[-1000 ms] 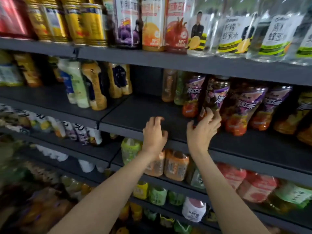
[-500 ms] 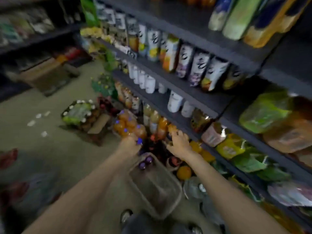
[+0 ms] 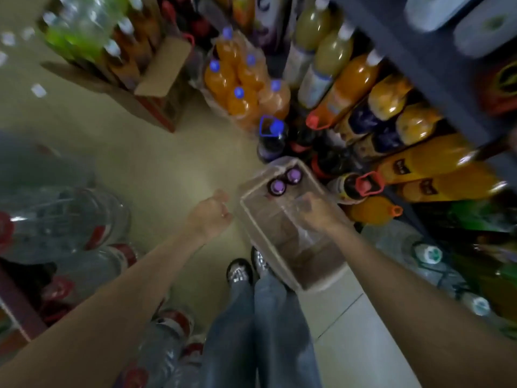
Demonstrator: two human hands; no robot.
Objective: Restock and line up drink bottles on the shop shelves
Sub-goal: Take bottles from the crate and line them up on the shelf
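Observation:
A clear plastic-wrapped tray (image 3: 313, 278) stands on the floor by my feet. Two dark bottles with purple caps (image 3: 285, 182) stand in its far corner. My right hand (image 3: 317, 212) reaches down into the tray just behind those bottles, its fingers bent; blur hides whether it grips the wrap. My left hand (image 3: 211, 215) hovers just left of the tray's rim, fingers curled into the palm, with nothing seen in it. Large orange and dark drink bottles (image 3: 391, 107) fill the bottom shelf on the right.
A shrink-wrapped pack of orange bottles with blue caps (image 3: 243, 88) stands on the floor ahead, next to an open cardboard box (image 3: 151, 88) of bottles. Big water jugs (image 3: 64, 219) lie left. My shoes (image 3: 246, 268) touch the tray's near side.
My view swung from the mid shelves down to the floor. Both hands dropped from the shelf edge to the tray; the right hand now reaches inside it.

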